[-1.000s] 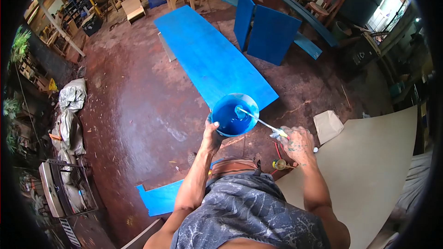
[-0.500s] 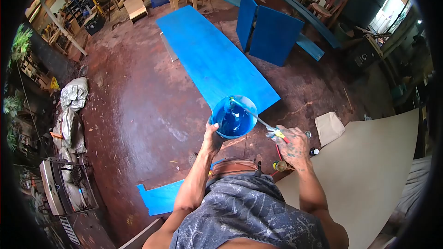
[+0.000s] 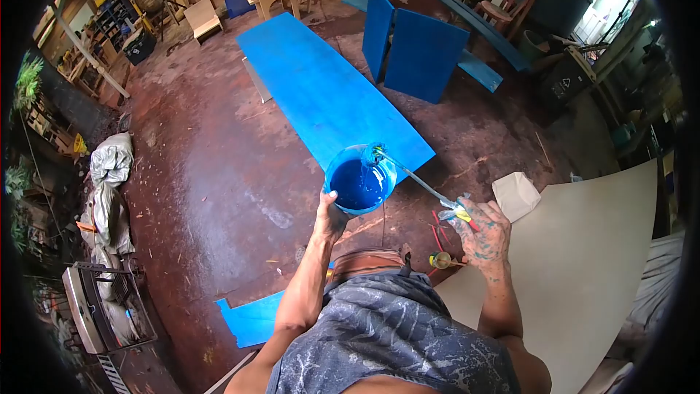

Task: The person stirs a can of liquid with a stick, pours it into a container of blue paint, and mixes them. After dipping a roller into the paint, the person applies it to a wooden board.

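Observation:
My left hand (image 3: 332,217) grips the side of a blue paint bucket (image 3: 337,193), thumb over its rim. Glossy blue paint lies inside the bucket, which is held over the near end of a long blue board (image 3: 328,80). My right hand (image 3: 483,233), spotted with paint, is closed around the red and yellow handle of a small paint roller (image 3: 415,176). A long thin metal rod runs from that handle to a paint-covered head at the bucket's far right rim. Some crumpled plastic clings near the handle. The head's exact shape is hard to make out.
Two blue panels (image 3: 425,55) stand upright beyond the board. A pale sheet (image 3: 569,270) lies to my right, with a cream bag (image 3: 516,197) at its edge. A small open can (image 3: 440,260) sits near my feet. Silvery sacks (image 3: 111,160) line the left.
The roller's head has risen from inside the bucket to its rim. My right hand has moved slightly right and down, and the bucket slightly left. The view has shifted a little.

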Motion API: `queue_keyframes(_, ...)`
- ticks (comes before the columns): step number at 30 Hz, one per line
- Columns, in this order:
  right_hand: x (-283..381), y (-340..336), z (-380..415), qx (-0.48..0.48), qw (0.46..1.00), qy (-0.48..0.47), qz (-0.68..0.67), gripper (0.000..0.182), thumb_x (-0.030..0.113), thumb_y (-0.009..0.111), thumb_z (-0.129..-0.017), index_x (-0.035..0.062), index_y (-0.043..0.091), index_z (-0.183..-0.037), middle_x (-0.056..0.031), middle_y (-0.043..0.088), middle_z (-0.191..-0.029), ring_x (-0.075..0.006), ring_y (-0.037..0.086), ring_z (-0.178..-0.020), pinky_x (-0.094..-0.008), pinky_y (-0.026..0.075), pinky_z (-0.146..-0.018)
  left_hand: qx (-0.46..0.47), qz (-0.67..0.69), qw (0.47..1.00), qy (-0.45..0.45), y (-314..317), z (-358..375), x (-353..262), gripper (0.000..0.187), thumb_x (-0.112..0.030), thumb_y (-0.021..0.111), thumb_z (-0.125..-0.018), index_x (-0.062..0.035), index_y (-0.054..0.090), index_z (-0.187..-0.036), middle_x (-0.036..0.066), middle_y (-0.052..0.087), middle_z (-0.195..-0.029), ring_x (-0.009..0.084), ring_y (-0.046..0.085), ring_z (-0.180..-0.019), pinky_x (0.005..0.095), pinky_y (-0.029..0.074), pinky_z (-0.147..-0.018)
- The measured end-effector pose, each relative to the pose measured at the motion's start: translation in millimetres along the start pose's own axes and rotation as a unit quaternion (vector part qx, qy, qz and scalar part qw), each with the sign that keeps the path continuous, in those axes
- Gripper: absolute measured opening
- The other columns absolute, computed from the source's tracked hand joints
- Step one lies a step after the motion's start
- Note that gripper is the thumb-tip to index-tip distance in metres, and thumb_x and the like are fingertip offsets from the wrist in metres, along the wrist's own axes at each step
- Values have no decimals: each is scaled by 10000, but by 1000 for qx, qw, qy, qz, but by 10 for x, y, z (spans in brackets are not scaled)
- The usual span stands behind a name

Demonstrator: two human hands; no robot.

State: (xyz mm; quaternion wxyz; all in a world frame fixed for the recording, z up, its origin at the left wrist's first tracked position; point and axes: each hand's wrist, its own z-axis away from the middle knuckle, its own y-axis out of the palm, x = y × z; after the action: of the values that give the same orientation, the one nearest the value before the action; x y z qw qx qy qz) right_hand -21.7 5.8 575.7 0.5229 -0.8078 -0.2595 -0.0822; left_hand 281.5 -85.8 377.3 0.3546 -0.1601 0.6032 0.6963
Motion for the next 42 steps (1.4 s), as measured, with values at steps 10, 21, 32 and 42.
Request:
queue_keyframes(10,-29,-39,-2,-16,1000,-12,12,506,72,864,-717,43,752,-1210,-112,696,-927,-310,606,-810,-432,508,-722,6,-2,1000,-6,-61,-25,40,1061,-543,795,-787,-196,262,-1637,145,399,-1616,403,479,-1419,689,502,-994)
queue_keyframes(21,-26,-54,-11,-18,1000,-12,19,528,71,860,-715,81,755,-1232,-96,687,-930,-301,600,-823,-426,509,-722,14,31,999,3,-77,-21,63,906,-501,763,-854,-145,380,-1594,134,466,-1596,380,492,-1426,706,441,-1086)
queue_keyframes(32,-72,-17,52,-12,999,-18,39,489,108,868,-715,73,772,-1194,-77,674,-891,-286,602,-801,-417,509,-697,30,17,999,11,-43,39,52,922,-511,764,-845,-170,365,-1603,134,454,-1597,381,474,-1437,717,437,-1078)
queue_keyframes(42,-56,-19,42,-18,999,-15,49,467,107,866,-706,62,781,-1163,-76,684,-871,-288,620,-794,-418,524,-688,15,10,1000,16,6,51,15,1041,-525,797,-803,-174,277,-1634,154,428,-1592,395,493,-1417,696,501,-1029)
